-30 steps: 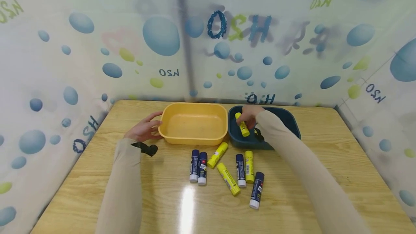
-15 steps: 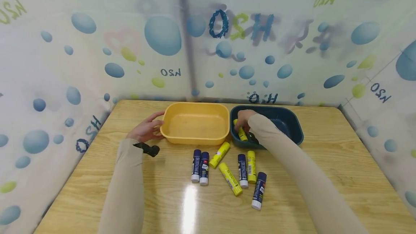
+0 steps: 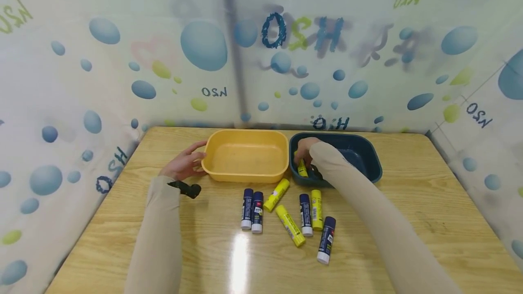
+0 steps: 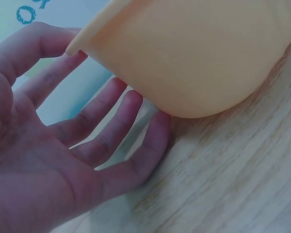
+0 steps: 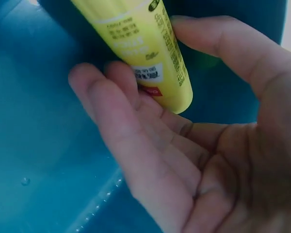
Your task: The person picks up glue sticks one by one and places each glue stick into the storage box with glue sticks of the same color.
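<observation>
My right hand (image 3: 307,149) is down inside the dark blue bin (image 3: 369,178). It pinches a yellow glue stick (image 3: 302,168) between thumb and fingers; in the right wrist view the glue stick (image 5: 145,58) tilts, its lower end near the palm. My left hand (image 3: 184,163) is at the left end of the orange-yellow bin (image 3: 245,178). In the left wrist view its loosely bent, spread fingers (image 4: 99,104) touch the bin's outer wall and rim without wrapping round it.
In front of the bins lie several navy glue sticks with white ends (image 3: 326,240) and several yellow ones (image 3: 290,226), loose on the wooden table (image 3: 204,248). One yellow stick (image 3: 276,195) lies close to the orange-yellow bin's front. A patterned curtain (image 3: 253,80) hangs behind the table.
My right hand has lowered the yellow glue stick deeper into the dark blue bin, then stayed nearly still. The left hand keeps its place at the orange-yellow bin.
</observation>
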The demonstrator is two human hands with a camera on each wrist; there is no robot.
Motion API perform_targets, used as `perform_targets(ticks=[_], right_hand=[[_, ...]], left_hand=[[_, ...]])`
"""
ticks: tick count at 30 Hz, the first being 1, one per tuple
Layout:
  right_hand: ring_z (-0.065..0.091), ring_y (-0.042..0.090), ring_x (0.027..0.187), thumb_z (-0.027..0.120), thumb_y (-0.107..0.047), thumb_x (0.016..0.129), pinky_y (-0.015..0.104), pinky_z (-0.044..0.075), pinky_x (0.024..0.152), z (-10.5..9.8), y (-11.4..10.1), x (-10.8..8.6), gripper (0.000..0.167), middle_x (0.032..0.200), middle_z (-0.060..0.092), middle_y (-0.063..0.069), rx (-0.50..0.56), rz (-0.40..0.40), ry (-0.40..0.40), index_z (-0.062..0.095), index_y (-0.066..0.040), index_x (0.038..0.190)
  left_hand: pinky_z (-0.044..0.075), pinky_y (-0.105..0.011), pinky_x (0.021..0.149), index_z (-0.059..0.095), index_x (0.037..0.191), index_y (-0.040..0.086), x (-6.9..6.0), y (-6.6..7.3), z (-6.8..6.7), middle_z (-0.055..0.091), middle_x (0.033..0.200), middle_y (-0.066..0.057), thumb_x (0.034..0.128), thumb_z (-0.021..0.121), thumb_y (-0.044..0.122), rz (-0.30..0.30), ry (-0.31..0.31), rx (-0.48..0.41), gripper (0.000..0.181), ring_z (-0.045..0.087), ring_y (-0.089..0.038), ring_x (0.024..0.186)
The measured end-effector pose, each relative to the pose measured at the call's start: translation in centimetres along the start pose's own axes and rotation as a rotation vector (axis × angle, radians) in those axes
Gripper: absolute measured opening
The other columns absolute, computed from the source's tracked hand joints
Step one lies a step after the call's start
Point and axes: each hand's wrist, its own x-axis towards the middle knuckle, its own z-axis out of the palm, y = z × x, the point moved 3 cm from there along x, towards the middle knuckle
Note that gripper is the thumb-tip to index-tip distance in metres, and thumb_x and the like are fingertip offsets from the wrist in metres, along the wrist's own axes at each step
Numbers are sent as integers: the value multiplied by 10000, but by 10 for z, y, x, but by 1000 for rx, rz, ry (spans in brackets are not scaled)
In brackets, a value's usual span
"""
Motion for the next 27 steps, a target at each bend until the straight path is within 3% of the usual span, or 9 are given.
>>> perform_targets(ticks=[6, 13, 19, 27], right_hand=[[686, 219, 790, 635, -215, 915, 297, 545, 707, -3, 0, -11, 322, 884, 696, 136, 29, -58, 29, 625, 47, 1101], [696, 211, 796, 669, -230, 894, 301, 548, 714, -7, -1, -38, 295, 882, 708, 122, 17, -157, 87, 675, 44, 1004], [643, 188, 661, 693, -249, 879, 316, 524, 661, -2, 6, -71, 230, 711, 654, 65, -103, -225, 171, 659, -37, 796], [577, 173, 604, 717, -279, 872, 287, 426, 574, 25, 21, -113, 228, 690, 596, 18, -205, -312, 221, 618, -104, 765]], left_hand=[[379, -493, 985, 177, 1553, 207, 2, 0, 1, 154, 1539, -147, 1035, 438, 121, 1, -6, 5, 586, 326, -338, 1282], [412, -465, 946, 171, 1553, 194, 1, -2, 0, 144, 1541, -145, 1034, 438, 113, 5, -6, -2, 590, 327, -336, 1281], [415, -468, 954, 151, 1557, 195, 0, -2, -1, 119, 1552, -150, 1038, 432, 117, 6, -18, 10, 595, 297, -357, 1309], [401, -470, 964, 144, 1560, 204, -1, 0, 0, 96, 1566, -142, 1036, 435, 113, 4, -25, -8, 607, 273, -354, 1325]])
